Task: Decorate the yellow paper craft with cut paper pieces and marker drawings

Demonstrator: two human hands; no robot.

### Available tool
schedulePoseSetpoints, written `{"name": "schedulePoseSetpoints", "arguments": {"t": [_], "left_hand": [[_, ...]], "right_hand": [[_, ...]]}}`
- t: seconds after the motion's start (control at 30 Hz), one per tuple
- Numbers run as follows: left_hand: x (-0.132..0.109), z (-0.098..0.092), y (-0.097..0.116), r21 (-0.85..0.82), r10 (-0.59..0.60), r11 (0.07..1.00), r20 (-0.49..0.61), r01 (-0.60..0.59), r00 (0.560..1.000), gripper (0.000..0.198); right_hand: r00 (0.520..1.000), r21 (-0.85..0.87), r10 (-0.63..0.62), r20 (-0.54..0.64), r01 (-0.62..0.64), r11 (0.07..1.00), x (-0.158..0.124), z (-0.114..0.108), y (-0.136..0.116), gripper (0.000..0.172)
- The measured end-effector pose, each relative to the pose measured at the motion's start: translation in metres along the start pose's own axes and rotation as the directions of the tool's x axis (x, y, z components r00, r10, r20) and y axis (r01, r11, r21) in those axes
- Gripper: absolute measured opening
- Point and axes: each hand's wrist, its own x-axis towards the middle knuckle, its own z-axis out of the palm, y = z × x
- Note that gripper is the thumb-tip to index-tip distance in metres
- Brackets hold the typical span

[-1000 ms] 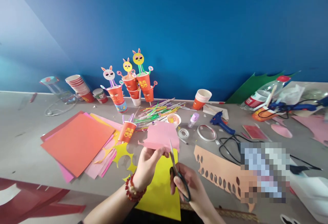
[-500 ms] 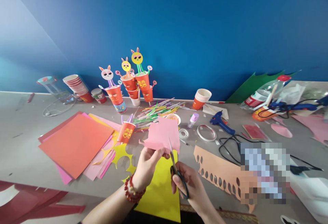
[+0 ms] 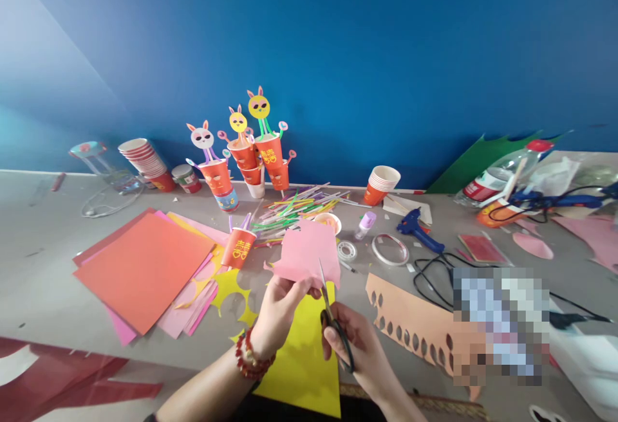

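My left hand (image 3: 276, 309), a red bead bracelet on its wrist, pinches the lower edge of a pink paper piece (image 3: 305, 251) and holds it up above the table. My right hand (image 3: 360, 345) grips black-handled scissors (image 3: 333, 319); their blades point up into the pink paper's bottom edge. Beneath both hands lies a yellow sheet (image 3: 304, 357). An orange paper cup (image 3: 238, 247) with straws in it stands just left of the pink paper.
A stack of orange and pink sheets (image 3: 145, 267) lies to the left. Bunny-topped cups (image 3: 241, 158) and cup stacks (image 3: 381, 185) line the blue wall. Coloured straws (image 3: 294, 206), tape rolls (image 3: 389, 249), a blue glue gun (image 3: 418, 229), cables and a punched tan strip (image 3: 415, 322) fill the right.
The pink paper and both hands stay almost where they were. The scissor blades have shifted slightly along the paper's lower edge.
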Motion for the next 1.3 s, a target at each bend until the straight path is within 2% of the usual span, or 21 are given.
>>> {"name": "schedulePoseSetpoints", "arguments": {"t": [0.4, 1.0, 1.3], "left_hand": [[-0.001, -0.004, 0.000, 0.007, -0.032, 0.999, -0.003, 0.032, 0.999, 0.017], [0.000, -0.010, 0.014, 0.091, -0.024, 0.996, 0.064, 0.019, 0.998, 0.017], [0.001, -0.011, 0.021, 0.058, -0.018, 0.998, 0.085, 0.013, 0.996, 0.015]], "right_hand": [[0.999, -0.028, -0.022, 0.026, 0.022, 0.999, 0.000, -0.004, 0.004, 0.055], [0.999, -0.134, 0.008, 0.036, -0.003, 0.991, 0.001, -0.010, -0.003, 0.060], [0.999, -0.172, 0.038, 0.030, -0.033, 0.985, 0.001, -0.011, -0.009, 0.063]]}}
